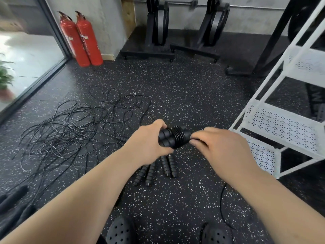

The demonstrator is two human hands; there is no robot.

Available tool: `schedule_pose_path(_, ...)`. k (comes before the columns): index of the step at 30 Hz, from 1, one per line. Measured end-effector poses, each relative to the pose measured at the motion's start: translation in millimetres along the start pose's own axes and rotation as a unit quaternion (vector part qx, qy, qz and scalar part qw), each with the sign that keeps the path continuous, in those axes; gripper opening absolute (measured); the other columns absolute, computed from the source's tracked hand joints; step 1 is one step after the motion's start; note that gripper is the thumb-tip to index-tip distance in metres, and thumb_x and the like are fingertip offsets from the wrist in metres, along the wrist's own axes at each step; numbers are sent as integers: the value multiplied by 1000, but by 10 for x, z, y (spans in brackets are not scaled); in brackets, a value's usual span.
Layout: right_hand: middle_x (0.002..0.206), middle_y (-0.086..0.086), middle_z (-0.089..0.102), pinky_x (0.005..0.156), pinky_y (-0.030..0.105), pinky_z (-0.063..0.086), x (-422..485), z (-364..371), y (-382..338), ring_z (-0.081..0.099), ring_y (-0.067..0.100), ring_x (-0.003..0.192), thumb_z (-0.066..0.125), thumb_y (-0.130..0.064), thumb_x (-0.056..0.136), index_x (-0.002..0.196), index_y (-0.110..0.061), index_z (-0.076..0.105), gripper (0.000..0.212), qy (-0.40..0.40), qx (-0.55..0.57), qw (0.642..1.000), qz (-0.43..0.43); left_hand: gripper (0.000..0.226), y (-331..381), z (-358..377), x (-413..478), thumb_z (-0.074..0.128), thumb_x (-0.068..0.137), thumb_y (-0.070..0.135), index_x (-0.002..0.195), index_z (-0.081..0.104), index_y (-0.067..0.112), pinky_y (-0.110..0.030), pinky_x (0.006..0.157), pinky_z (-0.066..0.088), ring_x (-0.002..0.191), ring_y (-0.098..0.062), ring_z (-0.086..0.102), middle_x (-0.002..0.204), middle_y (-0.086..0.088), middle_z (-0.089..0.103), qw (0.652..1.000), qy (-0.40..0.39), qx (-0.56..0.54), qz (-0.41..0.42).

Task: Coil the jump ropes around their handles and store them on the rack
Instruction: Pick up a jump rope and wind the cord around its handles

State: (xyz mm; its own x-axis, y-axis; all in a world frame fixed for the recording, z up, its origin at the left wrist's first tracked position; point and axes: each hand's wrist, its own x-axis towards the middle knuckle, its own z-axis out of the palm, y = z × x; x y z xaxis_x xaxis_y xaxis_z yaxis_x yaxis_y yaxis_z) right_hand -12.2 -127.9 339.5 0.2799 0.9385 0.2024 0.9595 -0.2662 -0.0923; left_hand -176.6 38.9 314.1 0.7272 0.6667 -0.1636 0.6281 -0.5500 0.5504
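Observation:
My left hand [149, 143] grips a pair of black ribbed jump rope handles [173, 137] held side by side, with black cord wound in tight turns around their middle. My right hand [219, 147] pinches the right end of that bundle. Its loose cord [222, 205] trails down to the floor under my right forearm. Two more pairs of black handles [159, 169] lie on the speckled floor just below my hands. A big tangle of black rope cords [73, 127] spreads over the floor to the left. The white perforated metal rack [281, 124] stands at the right.
Two red fire extinguishers [81, 39] lean against the wall at the back left beside a glass door. Black exercise machines [184, 32] stand along the back wall. Dark foam-covered bars [12, 205] lie at the lower left. My black clogs [121, 231] show at the bottom edge.

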Motion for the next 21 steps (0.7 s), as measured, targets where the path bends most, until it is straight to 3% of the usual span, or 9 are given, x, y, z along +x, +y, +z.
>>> schedule_pose_path(4,83,-17,57,61,31,48,55,-17,102,56,8,82,47,-58,102,113,-46,73,31,-9,12,1000,-13,65,43,54,-13,92,76,46,128,53,41,-41,93,56,99,-14,67,105,14,70,997,-38,33,63)
schedule_pose_path(7,82,-18,53,69,33,45,83,-20,139,52,8,87,53,-59,98,112,-46,74,28,-35,28,999,-22,67,124,67,-47,91,77,46,134,55,43,-42,98,54,109,-14,63,114,16,69,983,-73,97,136)
schedule_pose_path(10,84,-21,62,80,36,50,106,1,249,56,2,88,71,-57,92,103,-48,76,15,-69,113,991,2,64,207,69,-109,91,78,41,131,55,42,-39,99,52,111,-7,61,118,21,66,971,-101,110,187)
schedule_pose_path(13,90,-24,75,89,35,56,126,-26,372,68,-2,88,87,-44,85,93,-44,80,12,-152,263,951,51,65,274,63,-178,90,82,37,132,50,45,-36,102,49,114,-4,57,121,24,64,964,-123,107,211)
schedule_pose_path(17,96,-9,81,97,38,57,129,-86,513,75,11,95,92,-33,81,94,-31,83,16,-222,412,879,92,67,346,44,-223,90,82,37,129,44,49,-38,99,51,109,-6,59,117,20,65,965,-147,69,206)
schedule_pose_path(21,101,2,80,92,33,50,108,-103,576,72,13,95,86,-33,83,98,-25,84,18,-220,489,836,115,66,388,-48,-255,93,79,29,125,49,44,-15,85,45,100,5,61,111,24,68,965,-172,-22,199)
